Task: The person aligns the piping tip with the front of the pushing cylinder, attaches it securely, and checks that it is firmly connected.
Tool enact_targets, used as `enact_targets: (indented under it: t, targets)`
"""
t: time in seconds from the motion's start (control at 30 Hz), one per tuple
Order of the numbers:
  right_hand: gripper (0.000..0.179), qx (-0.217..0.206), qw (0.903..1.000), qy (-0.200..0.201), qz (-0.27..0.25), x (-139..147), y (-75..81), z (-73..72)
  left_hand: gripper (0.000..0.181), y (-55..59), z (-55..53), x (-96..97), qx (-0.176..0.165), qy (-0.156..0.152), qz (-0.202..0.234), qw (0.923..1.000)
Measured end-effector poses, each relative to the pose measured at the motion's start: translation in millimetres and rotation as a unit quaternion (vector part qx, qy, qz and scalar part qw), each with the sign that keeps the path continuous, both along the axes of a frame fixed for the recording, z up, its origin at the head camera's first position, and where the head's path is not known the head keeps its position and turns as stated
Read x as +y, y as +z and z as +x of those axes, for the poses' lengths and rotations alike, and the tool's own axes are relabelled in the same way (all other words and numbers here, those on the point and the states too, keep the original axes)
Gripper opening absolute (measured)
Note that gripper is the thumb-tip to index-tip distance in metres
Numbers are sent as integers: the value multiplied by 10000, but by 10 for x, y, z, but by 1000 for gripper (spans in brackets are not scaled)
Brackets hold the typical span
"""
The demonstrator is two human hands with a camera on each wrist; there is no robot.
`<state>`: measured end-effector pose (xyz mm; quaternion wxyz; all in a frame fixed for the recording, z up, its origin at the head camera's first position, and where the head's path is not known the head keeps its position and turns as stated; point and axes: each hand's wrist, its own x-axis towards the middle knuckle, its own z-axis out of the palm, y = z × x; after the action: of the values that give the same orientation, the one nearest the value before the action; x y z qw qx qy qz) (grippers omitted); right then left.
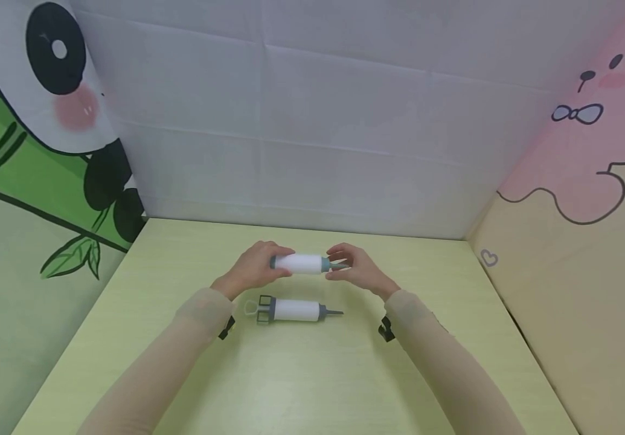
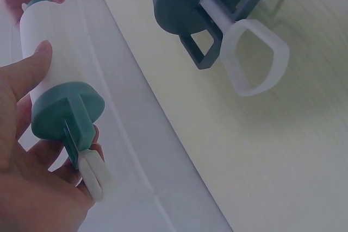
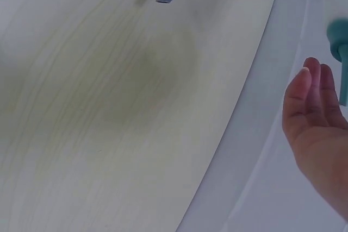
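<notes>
Raised above the table, a large plastic syringe (image 1: 301,264) has a white barrel, teal ends and a thin teal nozzle (image 3: 343,74). My left hand (image 1: 255,266) grips it by the rear of the barrel, thumb (image 2: 38,66) along the side. Its white ring handle (image 2: 93,173) shows by my left fingers. My right hand (image 1: 358,269) is beside the nozzle, fingers slightly bent; in the right wrist view a gap lies between fingertips and nozzle. A second syringe (image 1: 296,310), with grey-blue ends and a pale ring handle (image 2: 255,58), lies on the table nearer me, nozzle to the right.
The pale yellow wood-grain table (image 1: 312,386) meets a white cloth backdrop (image 1: 312,121) at its far edge. Printed panels stand on both sides, a green cartoon one (image 1: 19,241) at left and a pink and beige one (image 1: 573,272) at right.
</notes>
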<state>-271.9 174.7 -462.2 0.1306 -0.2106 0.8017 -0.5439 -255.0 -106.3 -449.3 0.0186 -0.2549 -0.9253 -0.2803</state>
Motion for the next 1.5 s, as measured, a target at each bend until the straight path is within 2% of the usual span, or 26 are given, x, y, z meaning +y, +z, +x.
enact_targets:
  t: [0.23, 0.57, 0.7, 0.9, 0.97, 1.07, 1.13, 1.23, 1.5]
  targets:
    - [42, 103, 9999, 102, -68, -27, -34, -6, 46, 9, -1, 10, 23, -13, -16, 10000]
    - [35, 193, 9997, 24, 159, -45, -33, 19, 47, -13, -19, 31, -59, -49, -45, 10000]
    - [31, -104, 9995, -17, 308, -37, -45, 20, 47, -10, -11, 29, 17, -64, -48, 10000]
    - [48, -623, 9970, -109, 450, -37, -59, 25, 47, 27, 3, 44, 97, -119, -35, 9999]
    - [53, -612, 9968, -174, 488, -44, -53, 30, 47, 32, 3, 44, 130, -155, -63, 9998]
    - [51, -493, 9971, -280, 508, -48, -34, 38, 47, 27, -5, 49, 174, -185, -81, 9996]
    - [47, -393, 9977, -218, 500, -52, 31, 70, 47, 14, -13, 51, 180, -184, -63, 9996]
    - [47, -267, 9981, -155, 527, -44, 46, 73, 46, 16, -14, 53, 137, -174, -43, 9997]
    - [40, -155, 9988, -136, 434, -36, -10, 52, 47, -4, -32, 47, 85, -190, 38, 9998]
